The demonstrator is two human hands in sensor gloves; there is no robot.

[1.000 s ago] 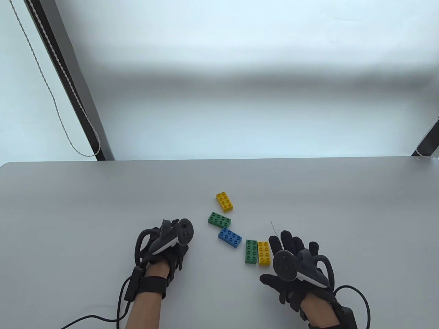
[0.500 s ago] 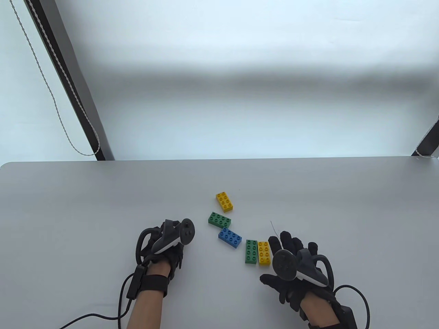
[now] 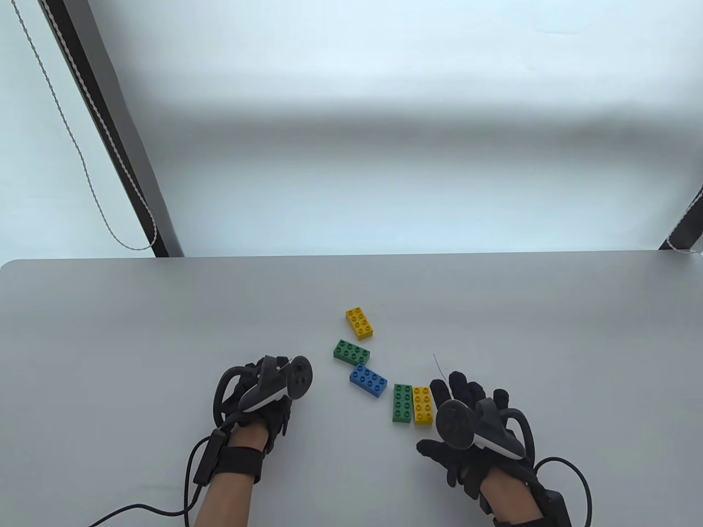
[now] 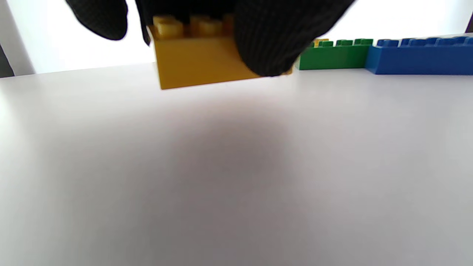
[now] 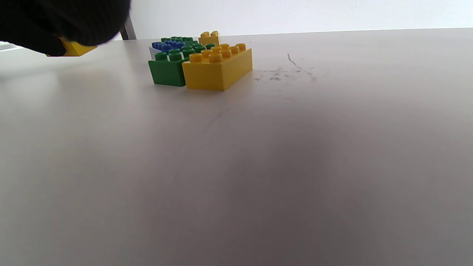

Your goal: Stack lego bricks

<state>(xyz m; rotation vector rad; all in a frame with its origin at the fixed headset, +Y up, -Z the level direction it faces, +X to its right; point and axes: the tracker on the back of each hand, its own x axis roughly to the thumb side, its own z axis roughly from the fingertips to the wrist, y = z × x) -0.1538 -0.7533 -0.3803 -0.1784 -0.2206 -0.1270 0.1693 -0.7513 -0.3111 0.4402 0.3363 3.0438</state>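
My left hand (image 3: 269, 409) grips a yellow brick (image 4: 196, 62) from above. The brick is close over the table and slightly tilted, and I cannot tell if it touches. In the table view the hand and tracker hide it. Loose on the table lie a yellow brick (image 3: 360, 323), a green brick (image 3: 351, 352) and a blue brick (image 3: 368, 381). A green brick (image 3: 402, 403) and a yellow brick (image 3: 422, 405) lie side by side. My right hand (image 3: 464, 392) rests open and empty just right of that pair (image 5: 218, 70).
The grey table (image 3: 137, 329) has bare surface to the left, right and back. Its far edge runs across the middle of the table view. Faint scratch marks (image 5: 284, 72) lie right of the brick pair. Glove cables (image 3: 165, 508) trail off the near edge.
My left hand has shifted slightly, and its forearm has swung a little to the left. The right hand and the loose bricks have not moved.
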